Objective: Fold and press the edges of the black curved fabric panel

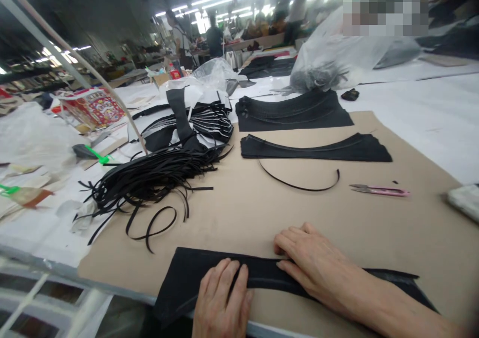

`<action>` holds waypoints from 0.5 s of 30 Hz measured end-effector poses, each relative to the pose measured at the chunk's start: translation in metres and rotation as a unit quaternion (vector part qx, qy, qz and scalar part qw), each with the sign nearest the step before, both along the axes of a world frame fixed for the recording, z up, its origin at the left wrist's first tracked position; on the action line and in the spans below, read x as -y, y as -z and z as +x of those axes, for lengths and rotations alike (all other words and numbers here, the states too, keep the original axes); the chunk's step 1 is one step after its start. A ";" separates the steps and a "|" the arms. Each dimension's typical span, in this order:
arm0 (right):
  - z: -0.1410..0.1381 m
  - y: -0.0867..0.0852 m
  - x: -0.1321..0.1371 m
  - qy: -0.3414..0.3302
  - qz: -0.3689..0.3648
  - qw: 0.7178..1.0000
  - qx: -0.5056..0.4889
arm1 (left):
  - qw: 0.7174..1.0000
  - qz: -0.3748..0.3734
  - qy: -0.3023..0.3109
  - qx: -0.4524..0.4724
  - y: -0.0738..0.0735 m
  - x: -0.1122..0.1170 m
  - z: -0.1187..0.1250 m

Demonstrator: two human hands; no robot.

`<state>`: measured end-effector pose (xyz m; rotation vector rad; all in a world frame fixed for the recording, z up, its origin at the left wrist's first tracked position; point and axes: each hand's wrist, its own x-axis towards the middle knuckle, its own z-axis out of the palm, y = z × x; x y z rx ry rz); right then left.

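At the near table edge lies a long, curved black fabric piece (194, 268), with a strip or fold along its upper side. My left hand (222, 298) rests on it, fingers stretched out and pressing it flat. Farther right, my right hand (310, 258) has its fingers curled at the piece's far edge, thumb on the fabric, closed on that edge. Pink-handled thread snips (381, 190) lie beyond my right hand. A single thin black strip (299, 186) curves across the brown board (224, 213). Two stacks of similar pieces, a nearer stack (314, 151) and a farther stack (288, 116), lie beyond.
A tangled heap of black strips (157, 176) covers the board's left side, with striped black pieces (213, 121) behind it. A slanted pole (108, 86) crosses the left. Clear plastic bags (329, 54), a red patterned bag (99, 106) and green-handled tools (99, 154) surround the board. People stand far off.
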<state>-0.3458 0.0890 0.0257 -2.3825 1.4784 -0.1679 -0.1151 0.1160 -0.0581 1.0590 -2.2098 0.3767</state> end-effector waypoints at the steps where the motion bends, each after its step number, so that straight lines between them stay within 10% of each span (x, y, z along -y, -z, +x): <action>1: -0.003 0.000 -0.002 0.002 -0.003 1.000 -0.006 | 1.000 0.003 -0.003 -0.011 0.000 0.001 0.001; 15: -0.032 -0.003 -0.005 0.033 0.015 0.998 0.046 | 0.997 0.024 0.007 -0.067 -0.010 0.009 -0.007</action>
